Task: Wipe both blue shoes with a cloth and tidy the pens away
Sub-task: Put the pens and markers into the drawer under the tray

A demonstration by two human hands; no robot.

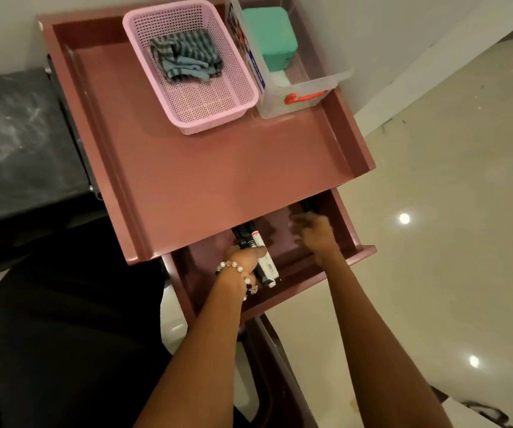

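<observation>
Two hands: both reach into the open drawer (pixel 335 261) under the surface (pixel 218 168).
Left hand (pixel 244 257): fingers curled round a bundle of pens (pixel 256 242); a bead bracelet (pixel 242 273) sits on the wrist.
Pens: several black and white ones, held together, ends poking out past the fingers on both sides, above the drawer's left part.
Right hand (pixel 313 233): blurred, deeper in the drawer to the right of the left hand's fingers; a dark green object (pixel 306 206) shows just beyond its fingertips, but whether the fingers hold it I cannot tell.
Drawer: pulled out toward the person, dark red like the surface.
Surface: dark red tray-like top with raised edges, beyond both hands.
Basket (pixel 218 118): pink, perforated, well beyond the fingers at the far left of the surface.
Cloth (pixel 187 55): grey striped, crumpled inside the basket's far end.
Box (pixel 307 84): clear plastic with an orange latch, just right of the basket, touching it.
Case (pixel 269 37): teal, inside the box.
Shoes: not in view.
</observation>
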